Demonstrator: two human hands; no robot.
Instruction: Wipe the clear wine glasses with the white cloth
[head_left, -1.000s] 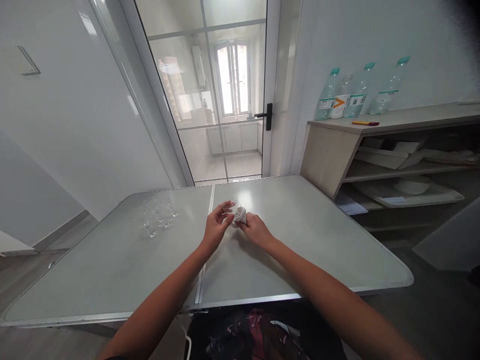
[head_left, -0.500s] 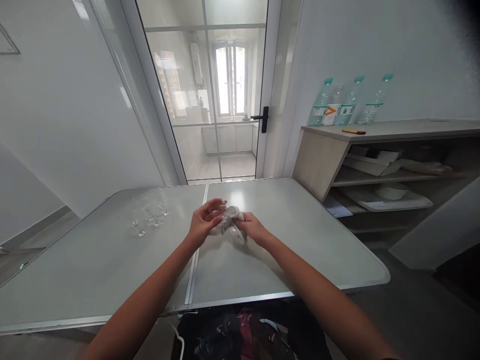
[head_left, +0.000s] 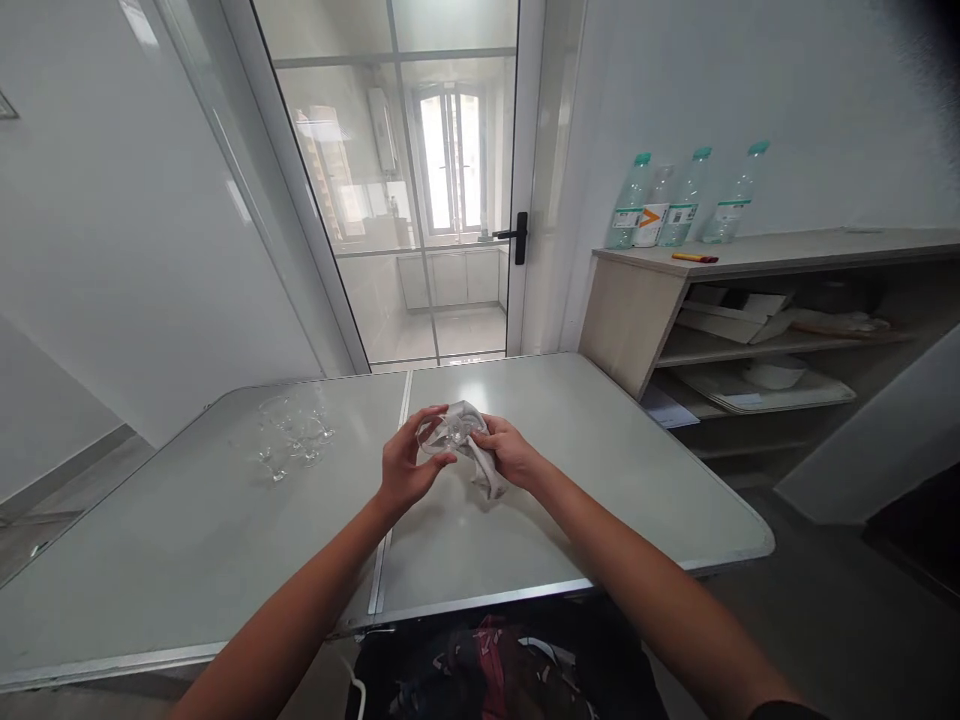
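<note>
From my end I saw the left hand (head_left: 405, 462) with its fingers curved around a clear glass (head_left: 451, 436), thumb opposite, while the right hand (head_left: 511, 453) pinched a pale cloth (head_left: 487, 478) against it; I couldn't tell whether those fingertips met the glass itself. The glass was above the table (head_left: 577, 440), just right of its metal strip (head_left: 380, 570). Left of the strip, well apart from the hands, more glasses (head_left: 304, 438) sat grouped together. Beyond the strip's far end was a glazed door (head_left: 511, 330); well to the strip's right, a shelf unit (head_left: 628, 320) bore bottles (head_left: 681, 215).
</note>
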